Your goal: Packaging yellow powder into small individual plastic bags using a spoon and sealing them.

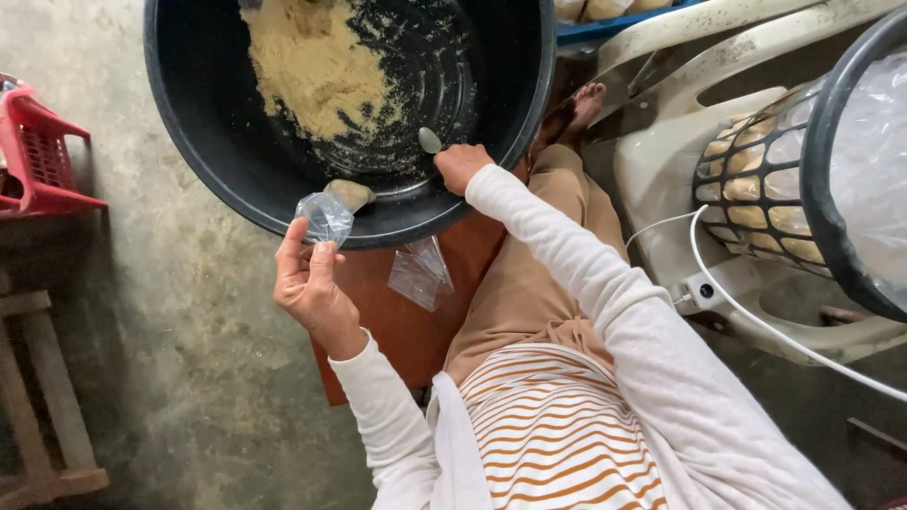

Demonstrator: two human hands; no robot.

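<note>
My left hand (pixel 309 280) holds a small clear plastic bag (pixel 326 216) by its mouth, just at the near rim of a large black basin (pixel 510 123). My right hand (pixel 459 165) is closed on a metal spoon (pixel 430 141) inside the basin, near its front wall. Yellowish-brown powder (pixel 312 66) is heaped at the basin's far left. A small lump of the same material (pixel 350 194) lies at the bottom beside the bag.
Loose clear bags (pixel 420 274) lie on a reddish-brown stool (pixel 397 321) under the basin. A red plastic basket (pixel 42 156) stands at left, a wooden frame (pixel 38 397) lower left. At right are a white plastic chair (pixel 680 142), a black lined basket (pixel 831 170) and a white cable (pixel 756 316).
</note>
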